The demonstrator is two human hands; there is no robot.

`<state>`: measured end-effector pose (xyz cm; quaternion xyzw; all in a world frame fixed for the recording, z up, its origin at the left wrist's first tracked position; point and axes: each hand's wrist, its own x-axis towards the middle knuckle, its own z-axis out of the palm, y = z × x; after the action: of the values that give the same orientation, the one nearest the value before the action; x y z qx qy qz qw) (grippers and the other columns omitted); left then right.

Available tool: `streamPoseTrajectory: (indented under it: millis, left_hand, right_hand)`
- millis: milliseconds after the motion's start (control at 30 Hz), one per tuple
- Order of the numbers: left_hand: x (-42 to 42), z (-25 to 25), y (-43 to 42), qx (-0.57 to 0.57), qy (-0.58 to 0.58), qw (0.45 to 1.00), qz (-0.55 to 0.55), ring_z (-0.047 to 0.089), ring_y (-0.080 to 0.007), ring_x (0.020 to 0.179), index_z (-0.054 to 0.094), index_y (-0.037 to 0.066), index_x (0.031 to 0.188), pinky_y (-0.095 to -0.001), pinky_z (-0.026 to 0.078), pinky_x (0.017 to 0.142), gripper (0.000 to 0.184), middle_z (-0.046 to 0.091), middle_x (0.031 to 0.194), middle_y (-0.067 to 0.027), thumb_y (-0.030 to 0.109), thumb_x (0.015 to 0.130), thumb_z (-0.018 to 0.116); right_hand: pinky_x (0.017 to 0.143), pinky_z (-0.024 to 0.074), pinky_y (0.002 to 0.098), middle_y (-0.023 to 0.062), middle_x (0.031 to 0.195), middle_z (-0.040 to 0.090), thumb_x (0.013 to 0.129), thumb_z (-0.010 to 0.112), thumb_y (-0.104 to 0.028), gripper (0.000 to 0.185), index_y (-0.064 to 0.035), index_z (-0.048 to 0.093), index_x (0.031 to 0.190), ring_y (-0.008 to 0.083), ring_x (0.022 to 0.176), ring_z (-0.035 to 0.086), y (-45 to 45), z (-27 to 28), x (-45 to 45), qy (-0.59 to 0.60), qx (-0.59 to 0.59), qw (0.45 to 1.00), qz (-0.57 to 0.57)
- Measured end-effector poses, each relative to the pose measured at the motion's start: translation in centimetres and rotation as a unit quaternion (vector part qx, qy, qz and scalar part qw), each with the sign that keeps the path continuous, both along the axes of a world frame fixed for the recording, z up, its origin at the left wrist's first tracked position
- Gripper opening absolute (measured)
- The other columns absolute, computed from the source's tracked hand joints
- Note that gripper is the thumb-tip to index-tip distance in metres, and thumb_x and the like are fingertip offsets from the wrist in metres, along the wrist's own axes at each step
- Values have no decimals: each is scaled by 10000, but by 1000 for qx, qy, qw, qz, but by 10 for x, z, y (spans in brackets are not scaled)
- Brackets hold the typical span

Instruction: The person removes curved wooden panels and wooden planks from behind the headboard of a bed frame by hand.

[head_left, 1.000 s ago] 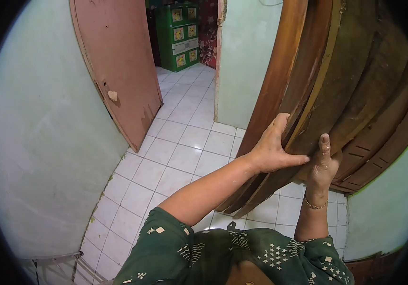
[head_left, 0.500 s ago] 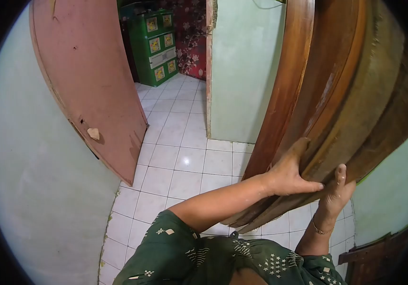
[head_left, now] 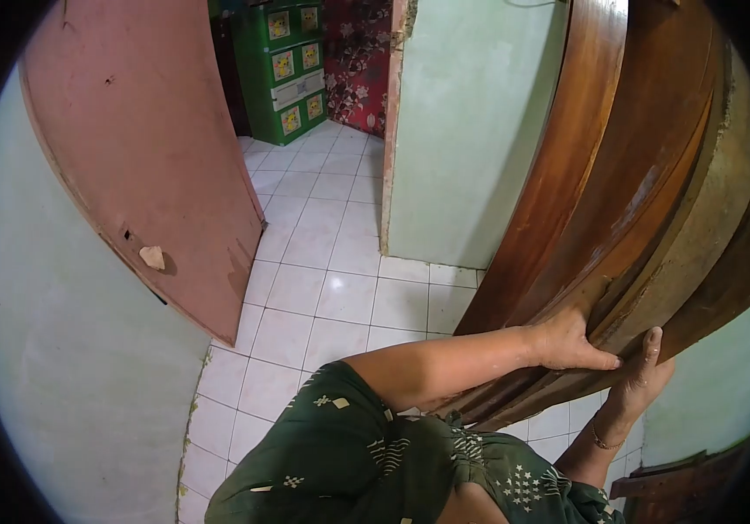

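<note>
Tall brown wooden boards lean upright on the right of the head view, several layers together, with worn edges facing me. My left hand is closed around the edge of one board, its thumb pointing right and its fingers partly hidden behind the wood. Lower and further right, my right hand grips the outer board, thumb up, other fingers hidden behind it. A thin bracelet circles my right wrist.
A pink door stands open on the left, beside a pale green wall. White floor tiles lead through the doorway to a green drawer cabinet. Dark wooden furniture stands at the lower right.
The boards and both my hands sit further right and a little lower in the view. My grip on the boards looks the same.
</note>
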<state>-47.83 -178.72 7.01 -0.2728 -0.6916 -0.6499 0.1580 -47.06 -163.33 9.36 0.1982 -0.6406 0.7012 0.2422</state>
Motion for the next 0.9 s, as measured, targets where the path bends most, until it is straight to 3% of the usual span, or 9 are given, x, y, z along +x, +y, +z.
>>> streamPoseTrajectory:
  millis: [233, 433, 533, 600, 667, 800, 900]
  left_hand:
    - [-36, -7, -3, -9, 5, 999, -41, 323, -364, 1278, 206, -67, 1375, -387, 279, 1064, 1069, 331, 1352, -265, 344, 594, 808]
    - [-73, -18, -8, -12, 18, 994, -104, 357, -389, 1245, 258, -62, 1340, -392, 302, 1048, 1009, 362, 1312, -289, 327, 582, 799]
    - [-95, -33, -7, -31, 33, 992, -115, 341, -394, 1256, 245, -76, 1342, -392, 286, 1058, 1029, 359, 1311, -289, 332, 579, 803]
    - [-100, -31, -6, -39, 28, 990, -134, 327, -375, 1269, 245, -66, 1354, -388, 272, 1066, 1025, 344, 1335, -264, 330, 591, 804]
    - [-107, -22, -16, -46, 8, 986, -160, 309, -336, 1289, 253, -36, 1376, -382, 252, 1077, 1005, 316, 1383, -216, 322, 615, 805]
    - [-123, 9, -31, -21, -37, 964, -261, 334, -322, 1261, 247, -40, 1364, -390, 281, 1058, 1010, 344, 1336, -214, 275, 598, 825]
    - [-127, 7, -34, -32, -46, 962, -268, 332, -327, 1270, 202, -49, 1375, -382, 285, 1063, 1052, 339, 1339, -230, 261, 589, 829]
  right_hand:
    - [818, 405, 291, 87, 996, 558, 909, 572, -315, 401, 57, 537, 1053, 147, 900, 519, -3, -6, -17, -14, 20, 997, -75]
    - [636, 398, 243, 37, 830, 538, 871, 630, -289, 349, 32, 540, 974, 113, 718, 503, -15, -15, -31, -6, 7, 985, -173]
    - [572, 347, 205, -5, 783, 512, 879, 604, -357, 380, 10, 547, 956, 80, 656, 458, -16, -29, -44, 34, 19, 968, -250]
    - [758, 430, 262, 57, 977, 565, 863, 625, -337, 453, 39, 525, 1095, 132, 859, 533, -23, -23, -39, 18, 21, 973, -229]
    - [868, 413, 292, 77, 1082, 554, 854, 639, -320, 500, 47, 498, 1162, 159, 972, 524, -23, -26, -43, 8, 35, 970, -239]
    - [888, 399, 302, 82, 1101, 547, 848, 644, -268, 471, 45, 489, 1163, 168, 992, 516, -39, -10, -50, 0, 13, 969, -247]
    - [884, 401, 303, 80, 1095, 550, 852, 637, -251, 444, 45, 493, 1151, 169, 990, 519, -45, -8, -48, 0, 44, 958, -283]
